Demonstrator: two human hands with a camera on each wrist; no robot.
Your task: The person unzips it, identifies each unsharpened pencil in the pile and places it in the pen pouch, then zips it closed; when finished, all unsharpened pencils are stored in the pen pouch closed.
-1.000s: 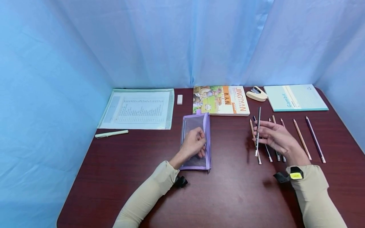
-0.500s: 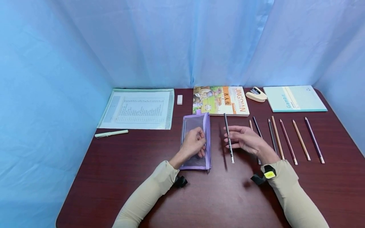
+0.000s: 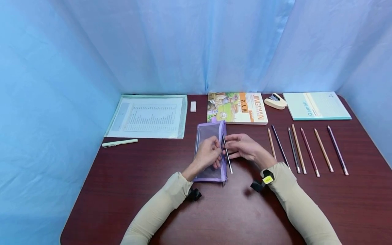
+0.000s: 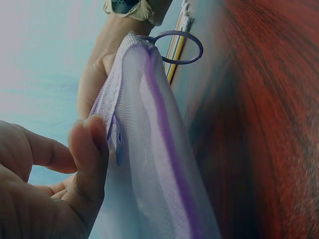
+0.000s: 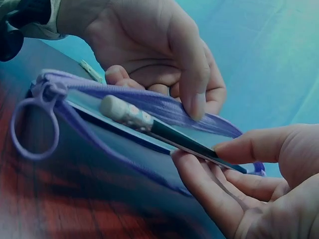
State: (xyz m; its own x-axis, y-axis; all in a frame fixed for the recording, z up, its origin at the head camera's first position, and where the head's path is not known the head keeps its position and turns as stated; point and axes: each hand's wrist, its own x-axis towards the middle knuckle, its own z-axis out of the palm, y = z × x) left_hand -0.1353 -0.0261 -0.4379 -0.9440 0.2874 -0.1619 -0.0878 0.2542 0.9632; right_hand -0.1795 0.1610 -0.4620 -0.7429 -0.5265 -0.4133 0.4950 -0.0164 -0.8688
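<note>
A purple mesh zip pouch (image 3: 208,129) lies on the table, its long zipped side unzipped and facing right. My left hand (image 3: 209,152) pinches the upper zip edge between thumb and curled fingers, holding the mouth apart. In the right wrist view, a dark pencil (image 5: 174,137) with a white eraser end lies along that mouth, between the two zip edges. Thumb and fingers of my right hand (image 3: 245,148) pinch it around the middle. Another slim stick (image 5: 119,127) shows inside the pouch. A ring-shaped zip pull (image 5: 35,129) hangs at the near end.
Several pencils (image 3: 309,151) lie in a row to the right. Behind stand a picture-covered book (image 3: 226,109), a cream stapler (image 3: 275,101) and a pale notebook (image 3: 333,105). At left are an eraser (image 3: 193,107), a document sleeve (image 3: 150,117) and a pale green pen (image 3: 120,143).
My right hand has carried the dark pencil leftward from the pencil row to the pouch's mouth. My left hand has stayed in place on the pouch edge.
</note>
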